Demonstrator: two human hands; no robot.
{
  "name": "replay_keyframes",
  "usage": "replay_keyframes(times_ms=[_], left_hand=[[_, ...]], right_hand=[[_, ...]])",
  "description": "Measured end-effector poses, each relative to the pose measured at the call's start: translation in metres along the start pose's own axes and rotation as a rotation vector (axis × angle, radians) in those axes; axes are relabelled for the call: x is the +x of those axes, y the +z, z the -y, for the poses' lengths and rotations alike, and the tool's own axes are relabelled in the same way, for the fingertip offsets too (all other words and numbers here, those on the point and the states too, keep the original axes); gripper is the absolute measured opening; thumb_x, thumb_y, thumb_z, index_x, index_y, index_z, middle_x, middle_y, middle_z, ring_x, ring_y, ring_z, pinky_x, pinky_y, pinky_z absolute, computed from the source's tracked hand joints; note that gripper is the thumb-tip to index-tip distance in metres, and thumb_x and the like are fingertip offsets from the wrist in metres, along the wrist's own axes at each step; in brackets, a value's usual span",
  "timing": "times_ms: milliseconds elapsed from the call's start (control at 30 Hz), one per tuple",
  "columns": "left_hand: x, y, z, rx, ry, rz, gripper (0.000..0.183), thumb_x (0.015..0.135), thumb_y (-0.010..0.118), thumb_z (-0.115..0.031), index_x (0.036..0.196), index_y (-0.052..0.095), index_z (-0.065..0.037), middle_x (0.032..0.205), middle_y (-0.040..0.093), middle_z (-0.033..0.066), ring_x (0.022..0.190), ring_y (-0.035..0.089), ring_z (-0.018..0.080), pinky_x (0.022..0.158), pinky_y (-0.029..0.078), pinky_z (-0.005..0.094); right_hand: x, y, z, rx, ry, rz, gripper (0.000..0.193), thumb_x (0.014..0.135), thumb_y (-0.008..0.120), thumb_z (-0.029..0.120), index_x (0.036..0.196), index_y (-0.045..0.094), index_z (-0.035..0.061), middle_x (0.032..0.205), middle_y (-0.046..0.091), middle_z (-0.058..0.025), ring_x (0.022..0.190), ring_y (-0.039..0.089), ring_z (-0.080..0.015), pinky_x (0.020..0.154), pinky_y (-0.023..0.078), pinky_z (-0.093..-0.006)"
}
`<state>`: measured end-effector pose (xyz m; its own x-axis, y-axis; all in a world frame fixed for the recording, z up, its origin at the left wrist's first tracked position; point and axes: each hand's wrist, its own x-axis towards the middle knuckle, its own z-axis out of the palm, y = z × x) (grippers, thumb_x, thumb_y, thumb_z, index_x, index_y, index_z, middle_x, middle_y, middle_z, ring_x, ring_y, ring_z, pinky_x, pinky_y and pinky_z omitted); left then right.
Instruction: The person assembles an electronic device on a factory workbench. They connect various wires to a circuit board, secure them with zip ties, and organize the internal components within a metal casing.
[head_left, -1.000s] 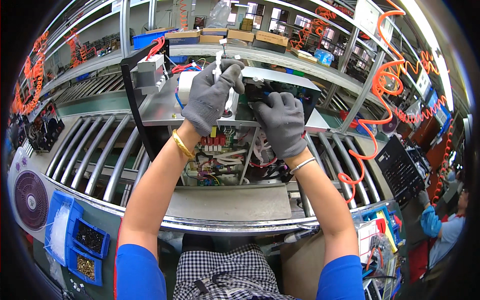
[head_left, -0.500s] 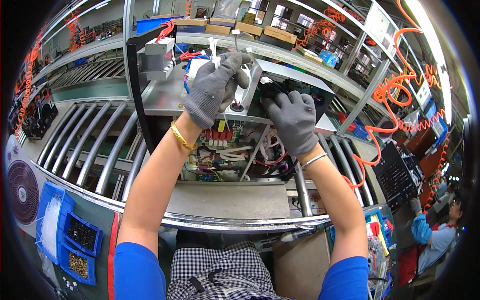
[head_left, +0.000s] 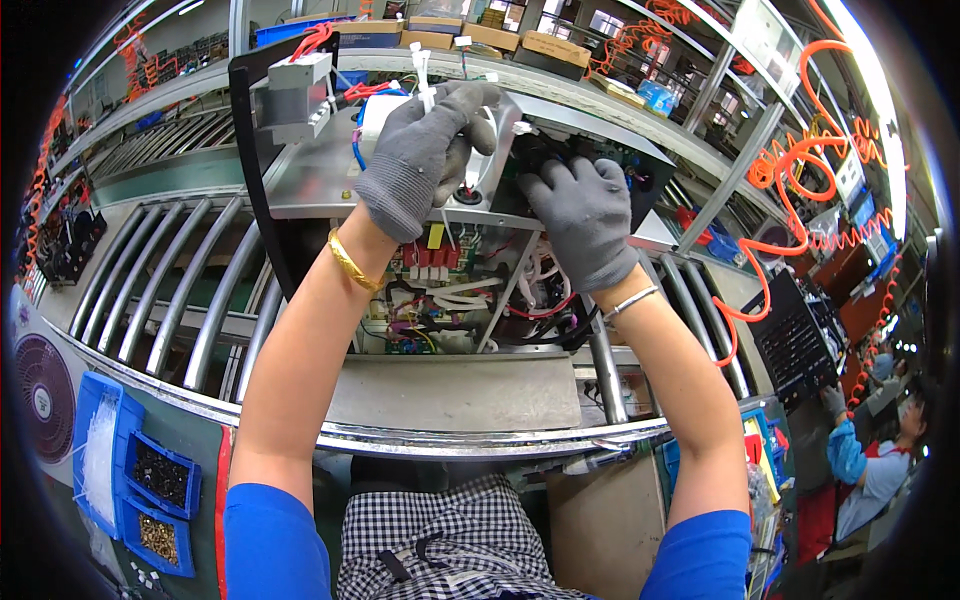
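My left hand (head_left: 430, 150), in a grey knit glove, is closed above the metal chassis (head_left: 320, 185). A bundle of white-ended leads (head_left: 424, 80) pokes up from its curled fingers. Beside it, a white cylindrical part with a blue wire (head_left: 358, 150) is partly covered by the glove. My right hand (head_left: 585, 215), gloved too, has its bent fingers at the dark opening of a metal box (head_left: 640, 165) on the chassis. Black cable (head_left: 537, 150) shows past its fingertips; what the fingers grip is hidden. Below both hands lies an exposed circuit board (head_left: 430, 290) with wiring.
The chassis sits on a roller conveyor (head_left: 205, 290). A grey metal block with red wires (head_left: 290, 95) is at its left. Blue bins (head_left: 160, 470) hold small fasteners at lower left. Orange coiled hoses (head_left: 790, 180) hang at right. Another person (head_left: 870, 480) works at far right.
My right hand has shifted slightly left and its fingers sit further into the box opening. The left hand keeps its grip on the leads. The whole view has moved a little.
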<state>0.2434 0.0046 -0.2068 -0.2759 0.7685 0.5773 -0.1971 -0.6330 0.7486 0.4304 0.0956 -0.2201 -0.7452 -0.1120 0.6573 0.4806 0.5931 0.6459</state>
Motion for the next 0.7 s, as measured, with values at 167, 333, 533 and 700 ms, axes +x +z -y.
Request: replay_keyframes(times_ms=[167, 333, 533, 700], left_hand=[[0.001, 0.002, -0.003, 0.051, -0.005, 0.041, 0.03, 0.102, 0.056, -0.028, 0.113, 0.066, -0.002, 0.07, 0.064, 0.0028, 0.038, 0.034, 0.0002, 0.033, 0.024, 0.0186], [-0.005, 0.009, -0.004, 0.404, 0.143, 0.089, 0.036, 0.1, 0.06, -0.036, 0.122, 0.064, -0.007, 0.076, 0.063, -0.0019, 0.056, 0.041, 0.0001, 0.05, 0.03, 0.0185], [-0.006, 0.023, 0.001, 0.392, 0.218, 0.101, 0.027, 0.096, 0.068, -0.018, 0.117, 0.066, -0.002, 0.088, 0.068, 0.0005, 0.078, 0.063, 0.0079, 0.07, 0.051, 0.0233], [-0.024, 0.053, -0.016, 0.568, 0.242, 0.269, 0.023, 0.095, 0.068, -0.016, 0.113, 0.067, -0.002, 0.093, 0.067, 0.0017, 0.085, 0.061, 0.0081, 0.075, 0.051, 0.0237]], right_hand=[[-0.003, -0.002, 0.002, 0.011, 0.042, -0.016, 0.025, 0.077, 0.059, 0.018, 0.1, 0.068, 0.0179, 0.088, 0.06, -0.0009, 0.085, 0.058, -0.0198, 0.08, 0.041, -0.0364], [-0.008, -0.019, 0.002, 0.273, 0.149, -0.076, 0.016, 0.078, 0.065, 0.018, 0.094, 0.067, 0.0161, 0.088, 0.059, -0.0033, 0.088, 0.059, -0.0238, 0.082, 0.043, -0.0392], [-0.019, -0.027, -0.019, 0.504, 0.405, -0.253, 0.017, 0.084, 0.072, 0.024, 0.097, 0.067, 0.0142, 0.083, 0.062, -0.0057, 0.079, 0.062, -0.0282, 0.067, 0.049, -0.0403], [-0.014, -0.033, -0.029, 0.546, 0.4, -0.254, 0.02, 0.087, 0.07, 0.03, 0.097, 0.067, 0.013, 0.083, 0.065, -0.0078, 0.076, 0.065, -0.0301, 0.064, 0.051, -0.0414]])
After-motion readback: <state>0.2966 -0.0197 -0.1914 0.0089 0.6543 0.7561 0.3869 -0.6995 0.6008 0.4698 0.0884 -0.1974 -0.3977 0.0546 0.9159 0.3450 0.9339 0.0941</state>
